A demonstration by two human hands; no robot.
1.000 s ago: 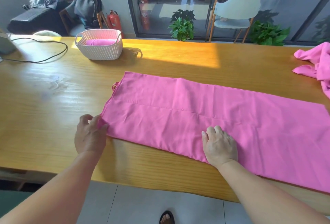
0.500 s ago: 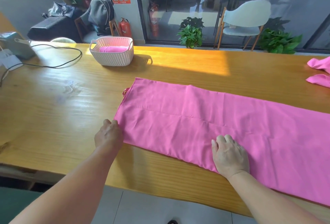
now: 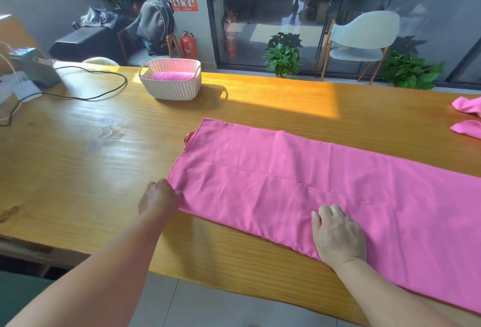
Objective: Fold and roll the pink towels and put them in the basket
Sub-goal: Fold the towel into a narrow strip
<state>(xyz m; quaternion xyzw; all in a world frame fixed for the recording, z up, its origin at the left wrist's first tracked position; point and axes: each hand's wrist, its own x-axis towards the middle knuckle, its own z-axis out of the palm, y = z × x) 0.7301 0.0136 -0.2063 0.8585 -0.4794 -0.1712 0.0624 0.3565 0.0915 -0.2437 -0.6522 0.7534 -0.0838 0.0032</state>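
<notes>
Towel [image 3: 325, 186] lies folded long; our left hand [image 3: 159, 197] has closed on its near-left corner, our right hand [image 3: 337, 235] stays flat; rolling looks next.

We see a wood table [image 3: 78, 160] w/ visible grain, varnished & glossy where light hits. Pink towel [image 3: 325, 186] is thin cloth, smooth, matt, w/ soft creases. Basket [image 3: 170, 87] looks like off-white plastic, woven-pattern walls, matt; rolled towel [image 3: 173, 76] inside is the same pink cloth. Cable [image 3: 104, 93] is black, smooth, prob. rubbery.
</notes>
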